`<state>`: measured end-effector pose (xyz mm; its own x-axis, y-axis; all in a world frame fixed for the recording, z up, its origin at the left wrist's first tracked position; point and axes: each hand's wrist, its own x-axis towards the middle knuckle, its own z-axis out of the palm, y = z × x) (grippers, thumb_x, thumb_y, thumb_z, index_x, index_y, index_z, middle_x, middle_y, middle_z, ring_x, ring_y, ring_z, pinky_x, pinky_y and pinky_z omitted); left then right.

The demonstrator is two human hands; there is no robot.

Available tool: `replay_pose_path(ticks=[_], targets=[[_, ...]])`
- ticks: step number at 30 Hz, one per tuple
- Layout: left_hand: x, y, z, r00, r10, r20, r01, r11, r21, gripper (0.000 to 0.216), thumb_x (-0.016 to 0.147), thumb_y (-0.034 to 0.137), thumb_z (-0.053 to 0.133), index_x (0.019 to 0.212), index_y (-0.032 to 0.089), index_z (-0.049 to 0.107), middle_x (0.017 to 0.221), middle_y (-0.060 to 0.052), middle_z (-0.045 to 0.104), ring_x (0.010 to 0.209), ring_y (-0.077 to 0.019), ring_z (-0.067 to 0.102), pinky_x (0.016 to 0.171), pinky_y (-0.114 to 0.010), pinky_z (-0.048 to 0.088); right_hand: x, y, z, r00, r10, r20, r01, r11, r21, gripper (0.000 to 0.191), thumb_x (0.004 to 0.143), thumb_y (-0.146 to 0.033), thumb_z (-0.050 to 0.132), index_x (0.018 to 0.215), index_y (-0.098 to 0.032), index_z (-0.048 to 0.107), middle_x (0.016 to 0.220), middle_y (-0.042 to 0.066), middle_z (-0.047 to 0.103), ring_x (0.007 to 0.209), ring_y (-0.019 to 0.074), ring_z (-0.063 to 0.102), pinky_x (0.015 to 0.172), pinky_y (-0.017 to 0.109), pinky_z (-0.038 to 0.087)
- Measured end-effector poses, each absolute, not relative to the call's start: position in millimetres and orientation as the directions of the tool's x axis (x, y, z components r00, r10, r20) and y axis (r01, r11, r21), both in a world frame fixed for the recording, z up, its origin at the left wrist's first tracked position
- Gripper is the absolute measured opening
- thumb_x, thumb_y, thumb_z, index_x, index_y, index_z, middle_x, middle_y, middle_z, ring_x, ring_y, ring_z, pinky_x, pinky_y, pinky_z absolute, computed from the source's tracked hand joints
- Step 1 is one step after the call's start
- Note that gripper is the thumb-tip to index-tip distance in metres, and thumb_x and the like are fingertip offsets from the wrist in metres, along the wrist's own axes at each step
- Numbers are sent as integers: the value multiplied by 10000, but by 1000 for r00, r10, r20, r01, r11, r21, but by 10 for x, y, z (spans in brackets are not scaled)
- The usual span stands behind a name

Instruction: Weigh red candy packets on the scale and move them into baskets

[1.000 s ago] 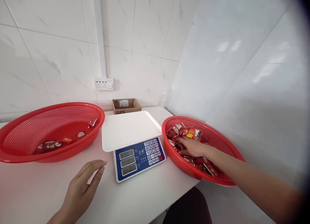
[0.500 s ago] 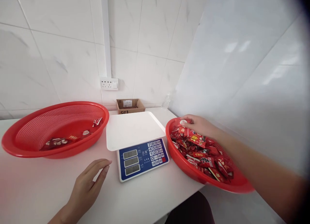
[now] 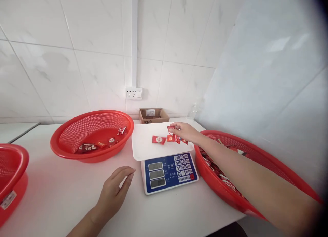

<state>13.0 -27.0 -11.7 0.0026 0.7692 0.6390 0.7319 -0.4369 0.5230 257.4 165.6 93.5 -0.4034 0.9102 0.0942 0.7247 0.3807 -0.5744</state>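
Note:
My right hand [image 3: 185, 131] is over the weighing pan [image 3: 146, 150] of a digital scale, its fingers closed on small red candy packets [image 3: 176, 138]. To the left of these, a single red candy packet [image 3: 159, 140] with a pale round label is at the pan, slightly blurred. My left hand [image 3: 114, 189] rests by the scale's front left corner, fingers loosely curved and holding nothing. Beside the scale, the blue keypad panel [image 3: 170, 172] faces me; its display digits are too faint to read surely. My right forearm partly covers a red basket [image 3: 205, 173] filled with candy packets.
Left of the scale stands a red mesh basket [image 3: 64, 154] with a few packets inside. Another red basket [image 3: 12, 192] is cut off at the left edge. Behind the scale are a cardboard box [image 3: 153, 120] and a wall socket [image 3: 134, 93]. A wall closes off the right side.
My right hand has moved left from the right basket to above the pan, carrying candy packets. One packet now shows at the pan. The view has turned left; my left hand keeps its pose.

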Motion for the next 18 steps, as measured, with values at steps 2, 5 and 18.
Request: replay_pose_path(ticks=[2, 5, 18], targets=[[125, -271, -123, 7, 765, 644, 728, -446, 521, 180, 886, 241, 441, 912, 203, 615, 866, -52, 670, 790, -144, 644, 665, -215, 533, 2621, 1681, 936, -373, 922, 105, 749, 366, -553, 334, 808, -410, 525, 1063, -205, 594, 1059, 75, 646, 652, 130, 626, 514, 225, 463], [114, -274, -143, 7, 749, 663, 741, -449, 499, 172, 880, 239, 453, 919, 210, 618, 877, -48, 666, 816, -147, 643, 693, -223, 538, 2795, 1708, 969, -330, 938, 108, 767, 333, -548, 338, 790, -355, 553, 1094, -210, 589, 1046, 70, 651, 741, 156, 643, 597, 242, 494], [-454, -73, -22, -463, 763, 451, 762, 83, 642, 616, 811, 452, 516, 1358, 242, 323, 1395, -164, 346, 1092, -311, 542, 737, -417, 549, 4142, 1385, 1138, -408, 880, -243, 835, 253, -488, 417, 712, -466, 604, 1068, -261, 673, 1137, 62, 661, 1075, 297, 584, 923, 417, 467]])
